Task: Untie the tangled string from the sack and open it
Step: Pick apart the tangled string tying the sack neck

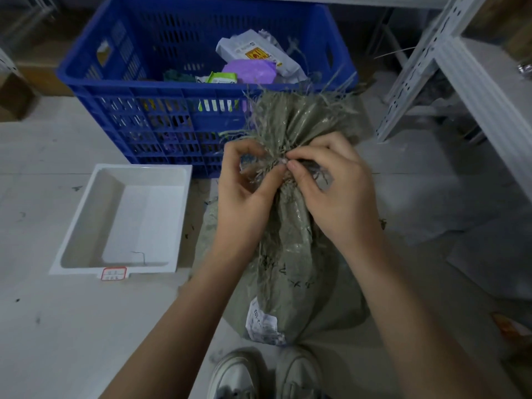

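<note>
A grey-green woven sack [290, 254] stands on the floor in front of me, its neck bunched and tied with a tangled, frayed string [280, 165]. Above the tie the sack's frayed mouth [296, 116] fans out. My left hand [244, 180] pinches the string at the knot from the left. From the right, my right hand [331, 188] pinches the same knot with thumb and forefinger. The fingertips of both hands almost touch. A white shipping label [263, 326] is stuck low on the sack.
A blue plastic crate [138, 90] with several parcels stands behind the sack. A white tray [121, 220] lies on the floor to the left. White metal shelving [449, 67] rises at the right. My shoes [259, 375] are at the bottom edge.
</note>
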### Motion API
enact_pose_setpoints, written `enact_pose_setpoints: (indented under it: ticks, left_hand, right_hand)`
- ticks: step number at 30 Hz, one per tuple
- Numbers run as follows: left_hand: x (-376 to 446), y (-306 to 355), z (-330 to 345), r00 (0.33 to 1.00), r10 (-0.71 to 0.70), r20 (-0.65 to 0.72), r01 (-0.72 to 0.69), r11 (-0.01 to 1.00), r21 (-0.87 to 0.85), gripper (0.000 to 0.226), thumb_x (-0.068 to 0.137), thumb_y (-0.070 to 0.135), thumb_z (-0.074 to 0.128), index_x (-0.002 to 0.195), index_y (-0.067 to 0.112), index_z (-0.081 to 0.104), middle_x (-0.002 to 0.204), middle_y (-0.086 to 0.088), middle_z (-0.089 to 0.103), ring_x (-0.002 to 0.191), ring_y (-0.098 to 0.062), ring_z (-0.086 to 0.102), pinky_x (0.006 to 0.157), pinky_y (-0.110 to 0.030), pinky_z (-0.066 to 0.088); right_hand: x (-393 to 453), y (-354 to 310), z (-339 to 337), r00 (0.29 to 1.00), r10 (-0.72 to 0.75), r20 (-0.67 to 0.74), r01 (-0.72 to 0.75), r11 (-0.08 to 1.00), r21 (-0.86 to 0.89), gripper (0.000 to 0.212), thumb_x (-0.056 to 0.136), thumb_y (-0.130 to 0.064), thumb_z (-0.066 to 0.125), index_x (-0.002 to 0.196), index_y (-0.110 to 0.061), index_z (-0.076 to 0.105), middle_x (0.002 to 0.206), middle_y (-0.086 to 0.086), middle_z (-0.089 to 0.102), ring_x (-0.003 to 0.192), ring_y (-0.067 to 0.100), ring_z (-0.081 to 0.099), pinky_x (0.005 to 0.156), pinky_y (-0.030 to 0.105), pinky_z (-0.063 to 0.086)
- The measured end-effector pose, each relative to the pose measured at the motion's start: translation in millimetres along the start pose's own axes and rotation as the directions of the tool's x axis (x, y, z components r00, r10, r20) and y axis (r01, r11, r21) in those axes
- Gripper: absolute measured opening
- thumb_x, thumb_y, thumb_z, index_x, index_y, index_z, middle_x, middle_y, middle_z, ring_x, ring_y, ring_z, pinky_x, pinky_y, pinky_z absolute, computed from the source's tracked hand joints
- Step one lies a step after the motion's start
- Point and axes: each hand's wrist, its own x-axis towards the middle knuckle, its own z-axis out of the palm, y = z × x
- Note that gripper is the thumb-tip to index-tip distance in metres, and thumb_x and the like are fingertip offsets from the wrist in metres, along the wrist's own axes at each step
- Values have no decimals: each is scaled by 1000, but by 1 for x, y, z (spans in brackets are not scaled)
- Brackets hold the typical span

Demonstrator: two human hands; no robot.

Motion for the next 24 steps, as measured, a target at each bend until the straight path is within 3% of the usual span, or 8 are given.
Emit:
enact_pose_setpoints:
  ticks: [2, 6, 10, 15, 16, 20, 24]
  left_hand:
    - [-1, -3, 0, 999, 33, 17, -33, 999, 0, 27, 89, -4, 57, 87, 17, 40, 76, -6, 42, 51, 3, 45, 50, -7, 35]
    - [-2, -4, 2, 995, 78, 66, -84, 992, 97, 15, 93, -1, 51, 97, 14, 51, 73, 8, 52, 56, 8, 50, 56, -3, 36]
    - [-1, -5, 1, 994, 105, 37, -110, 970, 218, 15, 93, 3, 53, 99, 16, 57, 78, 9, 59, 61, 7, 53, 59, -7, 40]
    - [-5, -8, -1, 995, 103, 19, -105, 983, 149, 14, 91, -5, 51, 91, 10, 50, 68, -2, 54, 51, -18, 44, 49, -22, 34]
    - [-5, -8, 0, 993, 119, 18, -121, 981, 153, 14, 91, -6, 51, 89, 8, 50, 66, 1, 53, 50, -18, 43, 50, -22, 34]
    - [-3, -9, 1, 985, 169, 18, -167, 947, 273, 14, 89, 0, 58, 89, 14, 59, 70, 15, 57, 56, 9, 51, 58, -3, 35]
    - [-2, -6, 2, 985, 169, -22, -154, 941, 302, 8, 89, 9, 62, 95, 15, 62, 76, 10, 62, 55, 6, 53, 53, -6, 36]
  right_hand:
    - [2, -1, 0, 999, -26, -29, 25, 999, -42, 14, 87, -12, 63, 95, -6, 72, 87, 10, 62, 77, 20, 62, 67, 32, 52]
    - [3, -4, 1, 995, -95, -18, 91, 986, -137, 16, 87, -10, 60, 95, -4, 72, 88, 10, 64, 80, 24, 63, 65, 34, 53]
    - [5, -5, -1, 993, -98, 66, 108, 980, -169, 19, 84, -15, 64, 97, -5, 73, 88, 9, 64, 84, 25, 62, 66, 35, 54]
    - [9, -3, -2, 987, -113, 116, 136, 967, -214, 15, 81, -16, 68, 92, -8, 74, 83, 5, 65, 81, 23, 60, 64, 23, 42]
    - [9, -3, -2, 987, -117, 114, 141, 963, -232, 13, 82, -15, 67, 90, -7, 73, 83, 5, 65, 81, 23, 60, 64, 21, 40]
    - [7, -7, 1, 989, -137, 47, 144, 951, -275, 7, 82, -7, 63, 84, -3, 68, 86, 9, 66, 79, 26, 63, 65, 20, 36]
    - [5, -7, 3, 991, -134, -19, 124, 957, -262, 11, 83, -9, 57, 82, -2, 66, 86, 10, 66, 78, 26, 64, 62, 22, 36]
